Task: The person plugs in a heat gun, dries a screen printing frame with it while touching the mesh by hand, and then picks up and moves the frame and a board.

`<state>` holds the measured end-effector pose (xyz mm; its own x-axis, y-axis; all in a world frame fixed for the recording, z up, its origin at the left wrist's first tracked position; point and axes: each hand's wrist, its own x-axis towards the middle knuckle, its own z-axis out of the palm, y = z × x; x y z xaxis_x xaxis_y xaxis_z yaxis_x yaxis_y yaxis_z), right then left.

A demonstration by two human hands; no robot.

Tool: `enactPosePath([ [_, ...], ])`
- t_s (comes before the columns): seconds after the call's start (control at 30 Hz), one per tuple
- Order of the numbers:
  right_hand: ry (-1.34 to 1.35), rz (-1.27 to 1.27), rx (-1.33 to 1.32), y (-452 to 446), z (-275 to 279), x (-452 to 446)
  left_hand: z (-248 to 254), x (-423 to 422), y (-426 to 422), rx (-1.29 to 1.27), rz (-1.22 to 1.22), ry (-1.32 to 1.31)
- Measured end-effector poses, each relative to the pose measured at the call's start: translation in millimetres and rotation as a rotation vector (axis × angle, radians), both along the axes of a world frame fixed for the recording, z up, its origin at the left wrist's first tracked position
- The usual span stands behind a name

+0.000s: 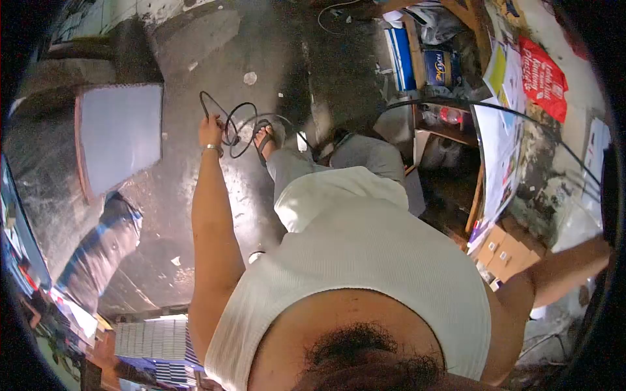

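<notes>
Left hand: at the left of centre in the frame, the left hand point(210, 130) is closed on a black cable point(245, 104), fingers wrapped round it.
Right hand: the right forearm point(568, 268) runs to the right edge, where the hand is lost from the frame; whether it grips anything cannot be told.
Black cable: upper left of centre, above the floor point(218, 36), partly beside the sandalled foot point(264, 141).
Cable in hand: one stretch is taken up, with a narrow bend above the fingers and a rounder loop to their right.
Cable left loose: the loops look slack and uneven, so the handling seems only partly done; a further length runs right towards the trouser legs point(293, 168) and is hidden there.
Upper-right line: a thick dark cable point(456, 100) crosses from the shelving to the right edge; whether it joins the held one cannot be told.
White panel: the flat panel point(120, 138) at upper left is well apart from the hand.
Paper stacks: the stacks point(151, 339) at lower left are not touched by the left hand.
Red bag: the printed bag point(544, 79) at upper right is far from the left hand.
</notes>
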<state>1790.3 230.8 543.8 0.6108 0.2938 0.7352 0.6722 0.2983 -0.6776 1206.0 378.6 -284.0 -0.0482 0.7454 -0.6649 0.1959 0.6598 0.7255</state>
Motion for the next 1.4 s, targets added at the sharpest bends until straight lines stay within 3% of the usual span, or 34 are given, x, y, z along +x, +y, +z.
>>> enactPosePath([
  [0.1, -0.048, -0.11, 0.013, -39.6, 23.4, 12.5, 15.1, 10.2, -8.5, 0.149, -0.11, 0.133],
  [0.13, -0.032, 0.063, -0.139, -82.8, 58.5, 54.5, -3.4, 12.4, -9.5, 0.275, -0.025, 0.114],
  [0.17, -0.111, -0.132, 0.022, -80.5, 46.0, 47.7, 7.5, 15.4, -10.3, 0.283, 0.012, 0.019],
  [0.27, -0.02, -0.201, 0.186, -92.5, 4.3, 29.2, 80.0, 33.3, -13.4, 0.312, 0.122, -0.186],
  [0.37, -0.014, 0.167, 0.071, -151.8, -3.5, 86.4, 160.1, 40.0, -15.2, 0.334, 0.123, -0.196],
  [0.4, -0.024, 0.434, -0.075, -154.7, -22.3, 87.9, 183.5, 45.1, -16.3, 0.346, 0.166, -0.205],
  [0.5, 0.094, 0.67, -0.141, -167.8, -62.2, 111.5, 249.5, 65.5, -24.2, 0.386, 0.279, -0.236],
  [0.63, 0.127, 0.96, -0.106, -166.4, -116.1, 145.6, 346.6, 78.4, -37.9, 0.505, 0.195, -0.213],
  [0.7, 0.147, 1.093, -0.053, -164.1, -137.4, 150.4, 399.6, 83.7, -49.3, 0.516, 0.257, -0.369],
  [0.73, 0.167, 1.105, -0.033, -166.2, -143.4, 156.1, 412.7, 79.5, -52.6, 0.575, 0.212, -0.434],
  [0.8, 0.435, 0.551, 0.237, -158.8, -145.1, 112.0, 443.8, 86.1, -66.4, 0.699, 0.131, -0.384],
  [0.83, 0.487, 0.482, 0.26, -162.3, -149.4, 113.8, 458.0, 87.3, -75.1, 0.766, 0.098, -0.351],
  [0.9, 0.592, 0.343, 0.306, -172.3, -157.3, 117.7, 464.3, 67.3, -80.7, 0.845, -0.086, 0.153],
  [0.97, 0.523, 0.211, 0.16, -193.6, -170.5, 167.6, 500.9, 88.8, -106.0, 0.754, -0.295, 0.994],
  [1.03, 0.502, 1.011, 0.225, -217.3, -196.5, 233.4, 506.4, 105.7, -125.7, 0.97, -0.379, 1.248],
  [1.07, 0.537, 1.356, 0.152, -228.2, -209.6, 265.9, 494.1, 101.5, -128.1, 1.018, -0.37, 1.173],
  [1.1, 0.542, 1.201, 0.163, -228.8, -220.7, 265.5, 485.6, 100.2, -127.4, 1.069, -0.367, 1.089],
  [1.17, 0.566, 0.986, 0.135, -229.8, -235.9, 255.4, 466.0, 100.5, -127.5, 0.737, -0.208, 0.668],
  [1.23, 0.541, 0.992, 0.061, -225.6, -251.3, 252.5, 443.1, 107.9, -131.6, 0.565, -0.095, 0.135],
  [1.3, 0.477, 1.028, 0.006, -222.2, -266.1, 238.1, 425.5, 118.5, -144.7, 0.502, -0.196, -0.056],
  [1.4, 0.447, 1.069, -0.01, -206.6, -285.5, 197.9, 417.9, 157.3, -165.0, 0.394, -0.02, -0.441],
])
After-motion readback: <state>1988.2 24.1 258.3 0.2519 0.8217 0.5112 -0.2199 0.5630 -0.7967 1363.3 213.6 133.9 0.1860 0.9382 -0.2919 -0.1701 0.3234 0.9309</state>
